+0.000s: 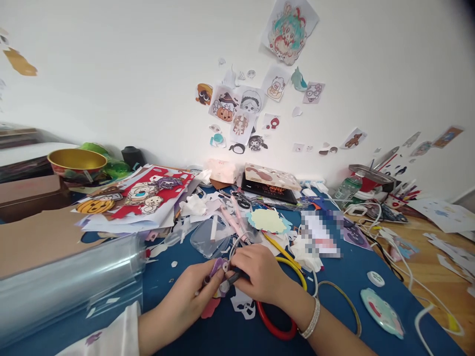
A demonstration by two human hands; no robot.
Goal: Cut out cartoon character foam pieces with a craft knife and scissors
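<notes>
Low in the middle of the head view, my left hand (191,289) pinches a small purple cut-out piece (218,266) with pale spots between thumb and fingers. Close against it, my right hand (261,277) is closed around a dark grey tool (234,278), whose kind I cannot make out; its tip is at the piece. Just under my left fingers lies a coral-pink scrap (210,308). A white cut-out paper remnant (244,304) rests on the blue tabletop (166,331) below my hands. Beside my right wrist are a red loop (276,324) and a yellow loop (297,269).
A clear plastic film roll (67,282) lies at left, with stacked printed cut-outs (148,193) behind it. Paper scraps and a pale yellow-green cloud-shaped pad (269,220) crowd the middle. Cables (403,252) and a teal cartoon piece (382,312) occupy the right.
</notes>
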